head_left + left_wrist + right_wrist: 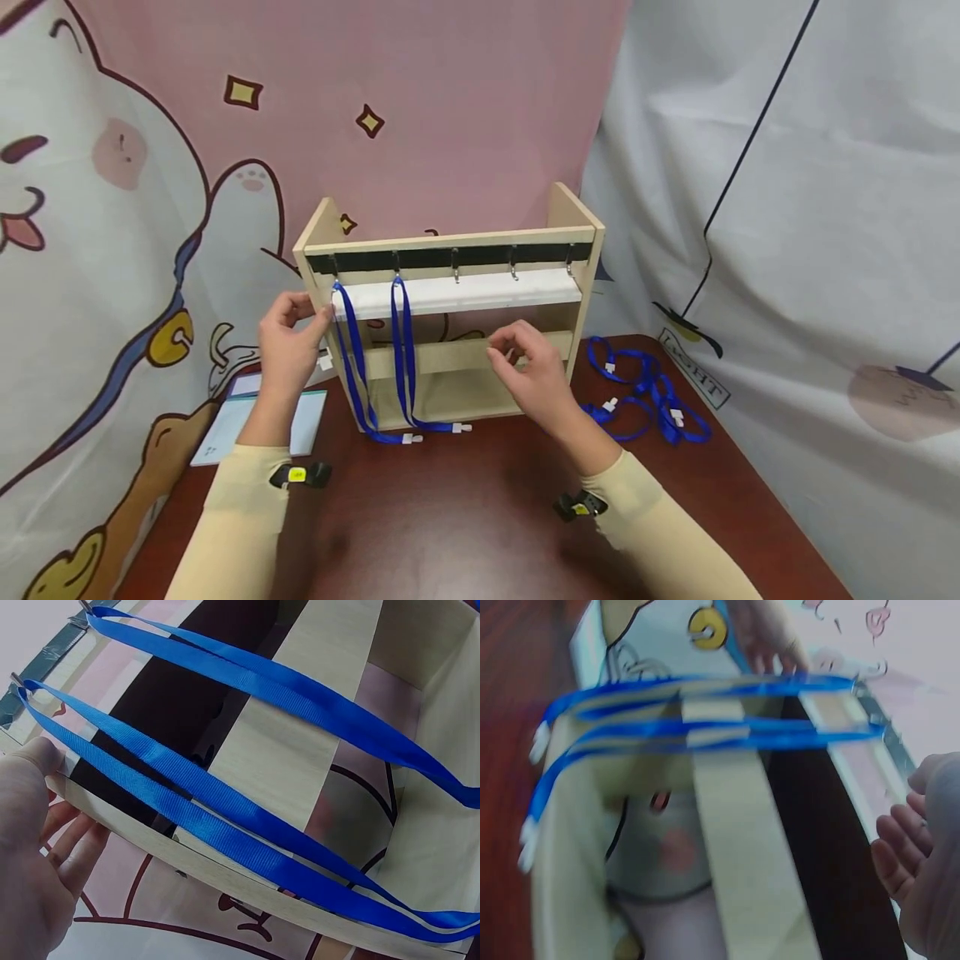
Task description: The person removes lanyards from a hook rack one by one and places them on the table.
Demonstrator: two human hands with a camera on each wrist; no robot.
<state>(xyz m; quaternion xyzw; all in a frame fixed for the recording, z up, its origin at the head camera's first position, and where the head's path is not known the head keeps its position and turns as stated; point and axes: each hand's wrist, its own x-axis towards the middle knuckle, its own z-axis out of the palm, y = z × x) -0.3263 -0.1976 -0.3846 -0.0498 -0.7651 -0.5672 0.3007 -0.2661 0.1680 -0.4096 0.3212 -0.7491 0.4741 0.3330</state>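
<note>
A wooden rack [450, 239] stands on the table, with a row of metal hooks [455, 262] along a dark strip. One blue lanyard [352, 327] hangs from the leftmost hook and another blue lanyard [408, 350] from the second. Their white clip ends rest on the table in front. My left hand [288, 342] grips the rack's left side panel, thumb at the front edge and fingers on the outer side, as the left wrist view shows. In front of the rack's right half, my right hand [528, 367] hovers loosely curled, holding nothing.
More blue lanyards [647, 379] with white clips lie in a tangle on the table [420, 517], right of the rack. A pale booklet [307, 421] lies to the left. Printed cloth walls [465, 108] stand close behind and at both sides.
</note>
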